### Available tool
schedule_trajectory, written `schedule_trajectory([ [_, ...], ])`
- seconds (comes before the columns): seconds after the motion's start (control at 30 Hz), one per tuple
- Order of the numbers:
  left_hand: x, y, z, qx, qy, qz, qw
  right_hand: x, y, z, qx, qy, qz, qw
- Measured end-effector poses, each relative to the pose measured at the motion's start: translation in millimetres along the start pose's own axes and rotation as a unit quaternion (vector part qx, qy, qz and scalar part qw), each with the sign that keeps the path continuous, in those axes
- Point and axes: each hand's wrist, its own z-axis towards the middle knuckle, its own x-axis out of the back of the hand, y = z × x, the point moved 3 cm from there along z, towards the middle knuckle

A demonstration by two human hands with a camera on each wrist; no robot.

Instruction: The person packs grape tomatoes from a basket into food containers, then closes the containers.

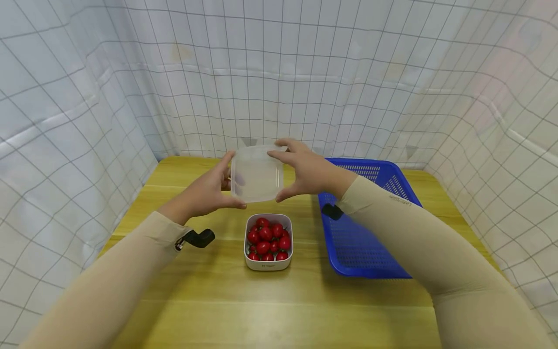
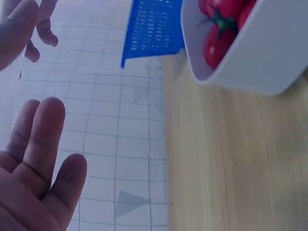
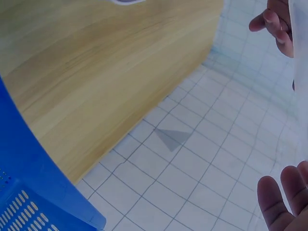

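Both hands hold a translucent square lid (image 1: 256, 173) in the air above the table. My left hand (image 1: 218, 188) grips its left edge between thumb and fingers, and my right hand (image 1: 302, 170) grips its right edge the same way. Below the lid a white square container (image 1: 268, 264) full of red cherry tomatoes (image 1: 268, 237) stands uncovered on the wooden table (image 1: 218, 300). The left wrist view shows my left fingers (image 2: 41, 159), the container (image 2: 262, 60) and its tomatoes (image 2: 219, 33). In the right wrist view only my right fingertips (image 3: 284, 195) show.
A blue perforated plastic basket (image 1: 370, 254) sits on the table to the right of the container, also seen as the basket (image 2: 151, 26) and the basket (image 3: 29, 183) in the wrist views. White gridded cloth walls (image 1: 279, 72) close in the table at the back and both sides.
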Motion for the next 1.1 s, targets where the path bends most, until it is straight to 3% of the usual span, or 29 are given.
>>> schedule_trajectory([
  [0.2, -4.5, 6.0, -8.6, -0.004, -0.020, -0.104, 0.9944, 2, -4, -13, 0.025, 0.025, 0.012, 0.999],
  [0.43, -11.8, 14.7, -11.8, -0.006, 0.030, -0.193, 0.9807, -1, -7, -26, 0.038, 0.053, 0.039, 0.997],
  [0.5, -14.4, 16.0, -12.4, -0.010, 0.037, -0.196, 0.9798, -1, -7, -30, 0.043, 0.060, 0.057, 0.996],
  [0.7, -26.8, 15.3, -16.6, -0.017, 0.037, -0.131, 0.9906, -1, -11, -40, 0.043, 0.085, 0.115, 0.989],
  [0.87, -34.3, 17.7, -21.4, -0.037, 0.067, -0.050, 0.9958, -3, -14, -43, 0.058, 0.110, 0.102, 0.987],
  [1.0, -38.9, 27.2, -23.6, -0.078, 0.107, 0.032, 0.9907, -5, -19, -46, 0.086, 0.114, 0.086, 0.986],
  [1.1, -41.7, 35.6, -24.9, -0.108, 0.130, 0.063, 0.9836, -8, -21, -48, 0.113, 0.116, 0.081, 0.983],
])
